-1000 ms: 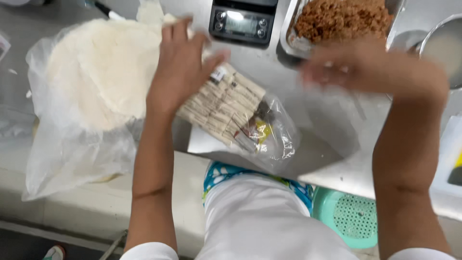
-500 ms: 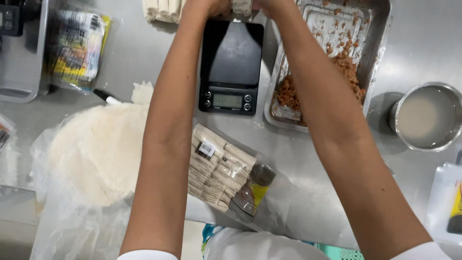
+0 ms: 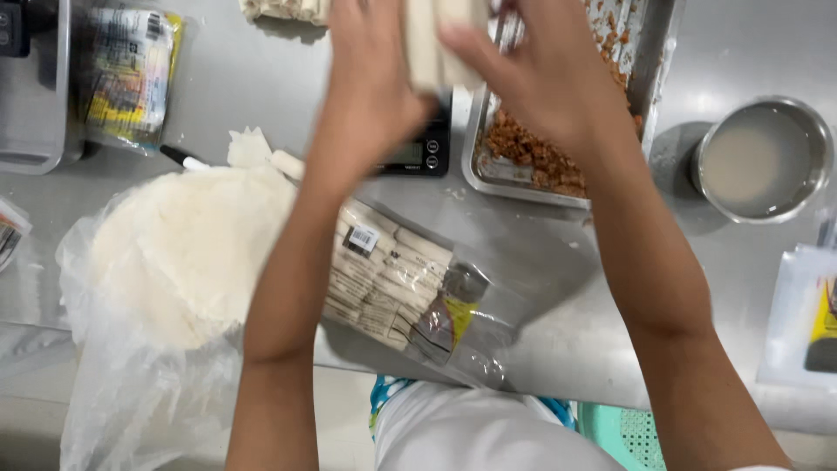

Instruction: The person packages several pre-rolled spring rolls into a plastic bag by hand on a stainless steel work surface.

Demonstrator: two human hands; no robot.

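Note:
Both my hands are raised over the black digital scale (image 3: 417, 150) at the top middle. My left hand (image 3: 370, 83) and my right hand (image 3: 540, 74) together hold a small bundle of pale rolled sticks (image 3: 433, 39) between them. Below my arms lies a clear plastic bag of the same pale rolls (image 3: 388, 283) on the steel table. More pale rolls (image 3: 283, 9) lie at the top edge. A round stack of thin white wrappers (image 3: 187, 249) rests on a plastic bag at the left.
A steel tray of brown minced filling (image 3: 558, 161) stands right of the scale. A round metal bowl of whitish liquid (image 3: 765, 157) sits at the right. A printed packet (image 3: 131, 74) lies at upper left, another pouch (image 3: 806, 318) at the right edge. A green basket (image 3: 623, 432) sits below the table.
My hands went from the bag of rolls up to the far side of the scale, then came back toward me holding a bundle of pale rolls over the scale.

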